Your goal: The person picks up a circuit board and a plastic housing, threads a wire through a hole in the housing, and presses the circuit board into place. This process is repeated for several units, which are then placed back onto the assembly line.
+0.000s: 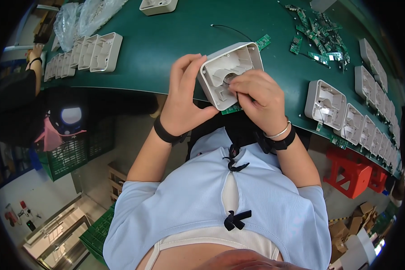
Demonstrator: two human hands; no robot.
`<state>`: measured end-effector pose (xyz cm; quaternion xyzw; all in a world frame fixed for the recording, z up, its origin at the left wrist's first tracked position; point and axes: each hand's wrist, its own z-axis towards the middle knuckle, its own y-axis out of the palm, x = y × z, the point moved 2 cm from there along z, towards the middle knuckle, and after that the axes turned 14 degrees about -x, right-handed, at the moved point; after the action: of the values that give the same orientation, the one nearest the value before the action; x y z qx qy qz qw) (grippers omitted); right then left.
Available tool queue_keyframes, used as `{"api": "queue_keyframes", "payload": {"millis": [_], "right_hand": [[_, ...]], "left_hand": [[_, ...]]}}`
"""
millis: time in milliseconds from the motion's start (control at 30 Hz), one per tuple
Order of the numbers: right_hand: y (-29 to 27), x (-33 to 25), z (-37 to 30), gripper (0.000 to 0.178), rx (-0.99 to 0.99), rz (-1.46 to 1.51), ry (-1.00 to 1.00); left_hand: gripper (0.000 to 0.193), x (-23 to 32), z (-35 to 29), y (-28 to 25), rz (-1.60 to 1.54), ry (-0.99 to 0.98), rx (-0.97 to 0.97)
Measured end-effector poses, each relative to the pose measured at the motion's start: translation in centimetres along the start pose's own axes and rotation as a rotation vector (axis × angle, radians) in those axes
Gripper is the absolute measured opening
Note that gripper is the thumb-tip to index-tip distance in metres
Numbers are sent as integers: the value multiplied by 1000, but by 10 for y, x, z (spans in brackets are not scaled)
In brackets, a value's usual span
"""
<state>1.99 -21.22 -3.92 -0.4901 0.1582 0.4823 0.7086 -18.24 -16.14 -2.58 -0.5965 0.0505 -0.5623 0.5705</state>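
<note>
My spread left hand (182,101) grips the probably light, stiff box (217,75) by its left side, hold unclear in my bunched right hand (262,92).

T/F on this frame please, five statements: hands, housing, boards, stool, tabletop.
1. The left hand holds the white housing at its left side. True.
2. The right hand is well away from the white housing. False: the right hand's fingertips reach inside the white housing.
3. A pile of green circuit boards lies on the table, to the right of the held housing. True.
4. The red stool stands at the person's left. False: the red stool is at the person's right, below the tabletop's edge.
5. The tabletop is white. False: the tabletop is green.
</note>
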Motion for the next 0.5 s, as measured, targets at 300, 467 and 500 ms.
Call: {"api": "queue_keyframes", "payload": {"millis": [300,467,500], "right_hand": [[-2,-13,-5,15,-8,-43,120],[3,-9,-10,15,13,14,110],[4,-8,-9,15,18,13,112]], "left_hand": [[102,-13,-4,13,-335,-33,-44],[101,-10,-3,15,-357,-18,-35],[102,-9,-2,15,-340,-8,-42]]}}
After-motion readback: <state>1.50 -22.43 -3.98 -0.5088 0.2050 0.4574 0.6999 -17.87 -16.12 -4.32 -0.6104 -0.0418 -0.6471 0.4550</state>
